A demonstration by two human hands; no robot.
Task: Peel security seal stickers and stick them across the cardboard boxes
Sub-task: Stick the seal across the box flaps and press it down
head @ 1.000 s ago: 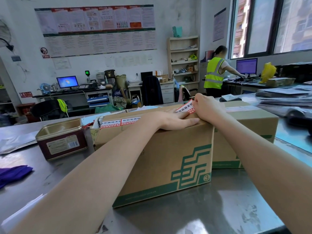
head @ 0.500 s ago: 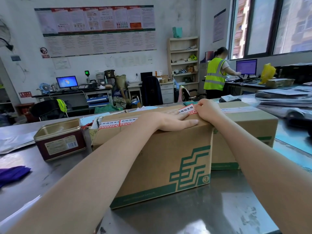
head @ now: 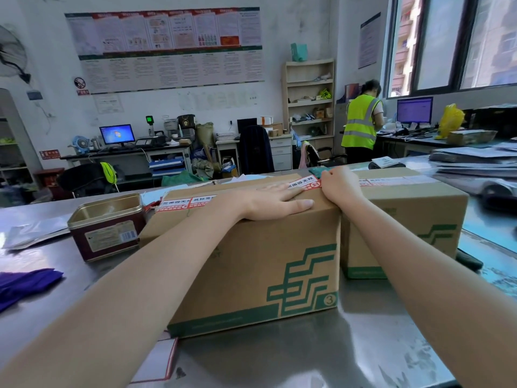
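The left hand (head: 275,203) is lying flat on the top of the near cardboard box (head: 251,264), with its fingers straight and close together. The right hand (head: 340,186) is pressing the end of a red and white seal sticker (head: 303,184) at the far right edge of this box; its fingers are curling down on the sticker. A second box (head: 405,217) is standing just beside, on the metal table (head: 307,357).

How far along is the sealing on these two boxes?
Done, by the look of it: the right box carries a seal strip across its top. In hand: on the near box the left hand lies flat on the lid while the right hand works the seal sticker at the right edge. Left: pressing it down.
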